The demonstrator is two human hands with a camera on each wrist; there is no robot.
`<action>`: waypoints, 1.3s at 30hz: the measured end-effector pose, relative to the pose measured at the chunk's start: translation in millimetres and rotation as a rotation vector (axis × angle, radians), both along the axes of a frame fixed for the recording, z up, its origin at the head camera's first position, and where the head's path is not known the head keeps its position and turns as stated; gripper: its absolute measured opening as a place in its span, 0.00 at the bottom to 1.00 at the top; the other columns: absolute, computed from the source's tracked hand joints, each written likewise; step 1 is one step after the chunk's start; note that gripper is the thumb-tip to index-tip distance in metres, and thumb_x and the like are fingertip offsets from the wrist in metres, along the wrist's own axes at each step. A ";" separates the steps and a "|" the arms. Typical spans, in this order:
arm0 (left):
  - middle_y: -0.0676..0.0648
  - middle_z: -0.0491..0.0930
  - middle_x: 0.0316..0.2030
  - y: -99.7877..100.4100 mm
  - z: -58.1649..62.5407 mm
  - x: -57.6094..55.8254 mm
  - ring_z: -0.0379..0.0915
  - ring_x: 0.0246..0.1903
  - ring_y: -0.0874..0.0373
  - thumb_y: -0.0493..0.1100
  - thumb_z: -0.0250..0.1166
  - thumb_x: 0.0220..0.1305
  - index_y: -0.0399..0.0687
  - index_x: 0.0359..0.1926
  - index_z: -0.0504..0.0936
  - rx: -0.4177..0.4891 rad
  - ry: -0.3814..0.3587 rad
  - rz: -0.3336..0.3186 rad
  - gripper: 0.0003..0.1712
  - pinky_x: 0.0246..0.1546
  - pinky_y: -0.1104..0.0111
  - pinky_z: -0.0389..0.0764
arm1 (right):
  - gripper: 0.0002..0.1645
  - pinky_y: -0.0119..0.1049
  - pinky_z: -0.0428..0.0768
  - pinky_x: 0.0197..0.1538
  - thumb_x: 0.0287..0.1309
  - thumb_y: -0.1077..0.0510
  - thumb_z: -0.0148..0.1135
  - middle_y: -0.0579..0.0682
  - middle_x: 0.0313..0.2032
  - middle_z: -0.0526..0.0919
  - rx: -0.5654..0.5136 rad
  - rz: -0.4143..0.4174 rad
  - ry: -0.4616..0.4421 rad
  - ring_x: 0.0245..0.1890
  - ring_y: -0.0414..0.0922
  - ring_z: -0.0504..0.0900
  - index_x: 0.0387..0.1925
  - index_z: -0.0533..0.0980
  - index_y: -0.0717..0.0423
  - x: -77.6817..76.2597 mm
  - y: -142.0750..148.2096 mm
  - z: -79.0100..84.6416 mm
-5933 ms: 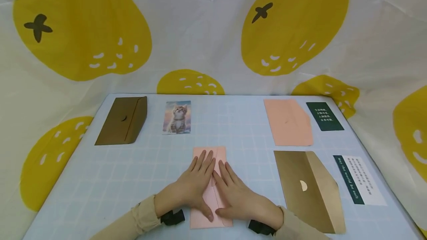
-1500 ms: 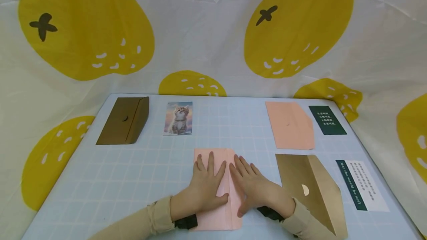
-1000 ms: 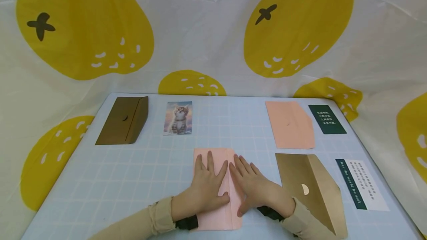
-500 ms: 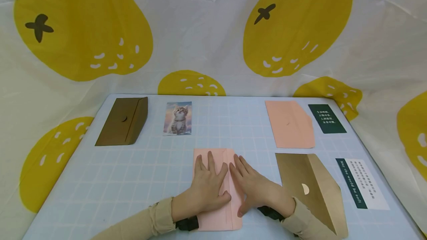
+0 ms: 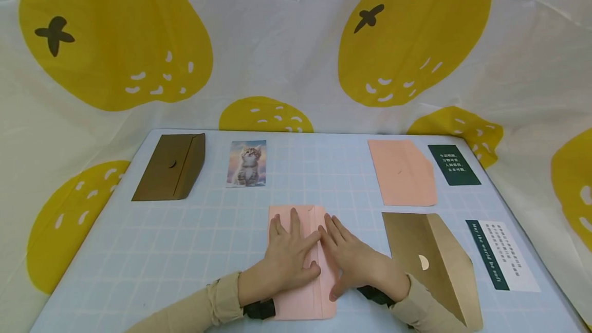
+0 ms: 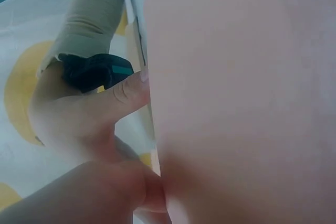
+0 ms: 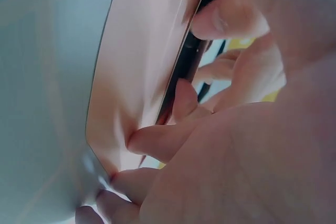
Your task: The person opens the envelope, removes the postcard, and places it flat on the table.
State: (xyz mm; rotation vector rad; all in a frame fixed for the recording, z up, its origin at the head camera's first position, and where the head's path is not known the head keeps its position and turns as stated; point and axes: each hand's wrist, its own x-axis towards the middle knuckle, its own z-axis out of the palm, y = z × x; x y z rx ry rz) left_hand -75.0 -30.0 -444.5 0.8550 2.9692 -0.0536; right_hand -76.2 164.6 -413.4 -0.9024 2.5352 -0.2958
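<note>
A pink envelope (image 5: pixel 300 302) lies upright in front of me, its flap (image 5: pixel 327 271) out along the right side. My left hand (image 5: pixel 287 266) rests on the body of it with fingers spread, the index finger reaching across to the flap crease. My right hand (image 5: pixel 352 258) lies along the flap's right edge, fingers straight and the thumb held apart. Both index fingertips nearly meet near the crease. Close up in the right wrist view, fingertips touch the flap (image 7: pixel 142 40) and a dark strip shows behind it. Pink paper (image 6: pixel 236 87) fills most of the left wrist view.
At the back left lie a brown envelope (image 5: pixel 168 166) and a kitten card (image 5: pixel 246 163). To the right are another pink envelope (image 5: pixel 401 173), a green card (image 5: pixel 454 165), an open gold envelope (image 5: pixel 416 240) beside my right wrist, and a white-and-green card (image 5: pixel 509 261).
Since the earliest frame, the pink envelope's flap has gone from folded over to spread out rightward, and both hands have shifted right. In the last half second my left index finger has moved rightward.
</note>
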 end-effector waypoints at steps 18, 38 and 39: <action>0.21 0.61 0.65 -4.3 6.7 -4.2 0.63 0.53 0.13 0.62 0.57 0.57 0.53 0.56 0.70 0.153 -0.074 0.009 0.30 0.56 0.33 0.64 | 0.76 0.57 0.57 0.70 0.40 0.32 0.77 0.70 0.75 0.36 -0.040 -0.005 -0.040 0.75 0.65 0.36 0.75 0.47 0.69 -0.7 2.5 3.2; 0.19 0.61 0.64 -4.1 5.3 -4.8 0.61 0.54 0.11 0.51 0.52 0.63 0.47 0.44 0.68 0.261 -0.070 -0.003 0.15 0.54 0.30 0.63 | 0.82 0.64 0.53 0.69 0.30 0.21 0.72 0.78 0.72 0.36 0.016 -0.065 0.098 0.73 0.71 0.37 0.77 0.49 0.61 10.4 -19.7 -12.4; 0.19 0.61 0.64 -4.0 5.2 -4.8 0.60 0.54 0.11 0.51 0.52 0.63 0.48 0.45 0.69 0.257 -0.071 0.000 0.15 0.54 0.30 0.63 | 0.81 0.65 0.53 0.69 0.30 0.21 0.72 0.78 0.72 0.36 0.020 -0.066 0.109 0.73 0.71 0.37 0.77 0.49 0.61 10.9 -20.5 -13.5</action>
